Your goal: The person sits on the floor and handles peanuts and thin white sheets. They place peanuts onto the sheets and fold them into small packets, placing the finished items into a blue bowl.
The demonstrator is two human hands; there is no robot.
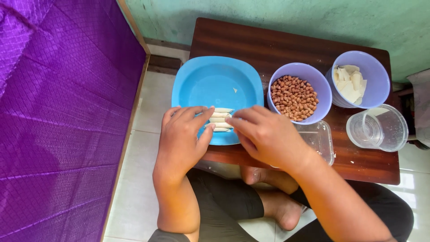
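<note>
- Left hand (pixel 181 134) at front-left edge of plate (pixel 210 83); fingers (pixel 201 112) spread narrow, tips touching left ends of rolls (pixel 221 119); not closed round any.
- Right hand (pixel 264 134) opposite; fingers (pixel 237 122) bunched, tips on right ends of rolls; real grip or mere touch: cannot tell.
- Rolls: small pale stack, side by side on front edge of blue square plate.
- Plate at front-left corner of brown surface (pixel 251 40), overhanging front edge slightly.
- Bowl of peanuts (pixel 294 97) just right of plate, touching or nearly.
- Bowl of wrappers (pixel 356 85) toward back-right corner.
- Clear cup (pixel 378 129) near right edge.
- Clear tray (pixel 320 139) at front edge, partly under right wrist.
- Purple bedding (pixel 58 112) left of surface.
</note>
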